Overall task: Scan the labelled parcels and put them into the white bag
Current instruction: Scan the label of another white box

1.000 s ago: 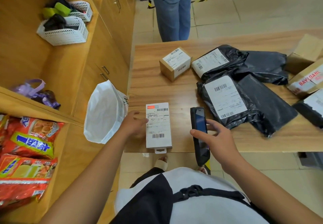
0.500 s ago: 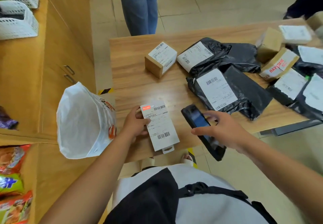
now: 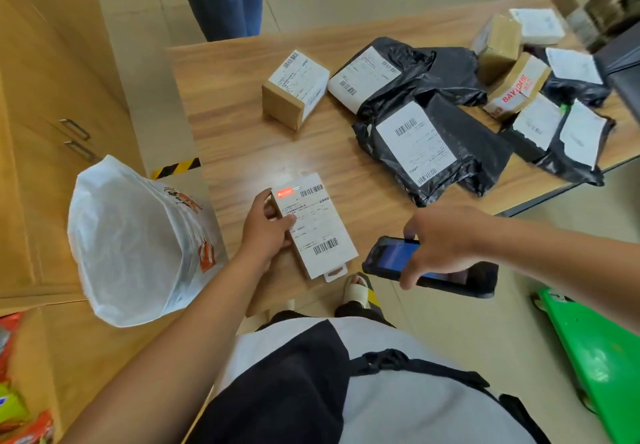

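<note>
Head view.
- Flat white parcel [image 3: 320,232]: near left corner of the table [image 3: 242,104], label up. Left hand [image 3: 265,232] grips its left edge, thumb on the label.
- Scanner [image 3: 388,258]: just off the near edge, right hand [image 3: 446,239] curled over it.
- White bag [image 3: 138,235]: beside the left edge.
- Advice: face the scanner squarely to a barcode, thumb kept off the bars.

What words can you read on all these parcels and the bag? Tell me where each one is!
"BAY", then more red letters too blurred to read: white tape on the brown box.
"K", rest blurred: orange tag on the flat white parcel that the left hand holds.
Shipping labels on the other parcels: barcodes and print, too small to read.
White bag: orange print, unreadable.
Scanner screen: nothing readable.
</note>
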Motion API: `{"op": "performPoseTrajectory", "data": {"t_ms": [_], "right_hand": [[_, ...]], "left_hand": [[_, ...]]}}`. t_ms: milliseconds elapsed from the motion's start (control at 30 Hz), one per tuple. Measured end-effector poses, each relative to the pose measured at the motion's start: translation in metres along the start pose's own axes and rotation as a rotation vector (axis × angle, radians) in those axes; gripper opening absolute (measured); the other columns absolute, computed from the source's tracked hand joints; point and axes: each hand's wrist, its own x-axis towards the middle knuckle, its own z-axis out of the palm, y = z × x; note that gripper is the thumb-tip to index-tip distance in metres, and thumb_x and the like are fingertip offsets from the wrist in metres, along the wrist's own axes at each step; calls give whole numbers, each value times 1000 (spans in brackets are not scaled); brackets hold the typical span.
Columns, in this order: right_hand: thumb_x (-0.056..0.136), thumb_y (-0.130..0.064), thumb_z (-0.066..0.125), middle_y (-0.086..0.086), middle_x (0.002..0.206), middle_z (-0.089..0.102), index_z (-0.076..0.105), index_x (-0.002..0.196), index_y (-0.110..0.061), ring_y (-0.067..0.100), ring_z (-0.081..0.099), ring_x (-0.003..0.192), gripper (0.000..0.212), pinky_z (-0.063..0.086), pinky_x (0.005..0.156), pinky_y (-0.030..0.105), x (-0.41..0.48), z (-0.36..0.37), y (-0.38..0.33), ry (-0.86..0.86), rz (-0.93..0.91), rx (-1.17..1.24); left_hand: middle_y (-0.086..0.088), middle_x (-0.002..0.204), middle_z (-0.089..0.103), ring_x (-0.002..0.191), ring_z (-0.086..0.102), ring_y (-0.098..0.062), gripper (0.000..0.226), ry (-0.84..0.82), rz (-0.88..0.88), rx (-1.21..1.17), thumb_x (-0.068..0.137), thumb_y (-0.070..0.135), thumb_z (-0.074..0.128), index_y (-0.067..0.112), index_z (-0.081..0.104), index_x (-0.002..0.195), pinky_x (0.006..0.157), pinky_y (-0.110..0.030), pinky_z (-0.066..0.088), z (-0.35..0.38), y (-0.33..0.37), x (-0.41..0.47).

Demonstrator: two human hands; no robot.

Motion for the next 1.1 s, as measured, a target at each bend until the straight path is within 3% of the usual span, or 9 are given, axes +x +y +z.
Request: {"op": "performPoseTrajectory", "data": {"t_ms": [100, 233, 333, 433, 567, 733, 933, 1033, 1100], "right_hand": [[52, -76, 75, -4, 77, 70, 71, 97, -24, 18, 66, 71, 68, 42, 55, 27, 0, 4, 0, 17, 12, -15], [49, -79, 72, -4, 84, 71, 72, 100, -24, 19, 66, 77, 74, 43, 56, 27, 1, 6, -3, 15, 11, 24], [49, -77, 72, -5, 77, 72, 72, 97, -25, 16, 66, 72, 71, 41, 55, 26, 0, 5, -4, -1, 21, 16], [50, -72, 73, -10, 46, 64, 68, 83, -24, 11, 61, 50, 59, 40, 53, 24, 0, 5, -5, -14, 39, 11], [49, -72, 73, -6, 61, 63, 61, 69, -21, 17, 61, 62, 56, 35, 51, 26, 0, 5, -3, 28, 32, -15], [48, -73, 72, -5, 60, 62, 61, 68, -21, 17, 59, 59, 57, 35, 50, 25, 0, 4, 3, 15, 32, -6], [41, -75, 72, 1, 66, 75, 71, 94, -23, 12, 58, 42, 74, 45, 55, 24, -3, 0, 20, -40, 0, 151], [40, -71, 81, 12, 84, 75, 73, 91, -20, 23, 70, 59, 73, 54, 58, 37, -2, 1, 33, -38, -65, 405], [40, -68, 83, 12, 98, 74, 74, 102, -18, 32, 75, 80, 80, 61, 71, 46, -2, 6, 40, 5, -92, 567]], "left_hand": [[6, 112, 66, 89, 70, -15, 67, -7, 1, 6, 87, -3, 66, 38, 43, 134, 53, -29, 56, -1, 2, 0], [2, 118, 64, 93, 69, -17, 67, -13, 10, 35, 87, 0, 68, 40, 42, 136, 61, -35, 59, -2, 1, 0], [2, 118, 64, 92, 70, -17, 70, -8, 11, 29, 87, 1, 68, 38, 41, 139, 66, -40, 61, -3, 1, 0], [2, 117, 64, 94, 70, -17, 71, -12, 3, 9, 87, 1, 69, 39, 41, 140, 69, -42, 62, -3, -1, 2], [1, 117, 63, 92, 68, -13, 72, 2, 4, 21, 88, 0, 67, 36, 39, 143, 69, -43, 62, -3, -1, 2], [-1, 117, 63, 97, 64, -14, 70, 21, 46, 113, 88, 0, 67, 30, 40, 145, 57, -15, 49, -1, 3, -1], [0, 115, 63, 93, 61, -10, 73, -61, -5, 217, 91, -7, 57, 28, 35, 151, 50, -9, 46, -1, 14, 5], [-4, 124, 63, 94, 63, -11, 79, -124, -41, 309, 88, -11, 51, 31, 34, 152, 57, -17, 48, -5, 26, 10], [-4, 126, 64, 95, 66, -15, 81, -133, -50, 361, 86, -13, 45, 35, 37, 150, 64, -28, 53, -3, 31, 9]]}}
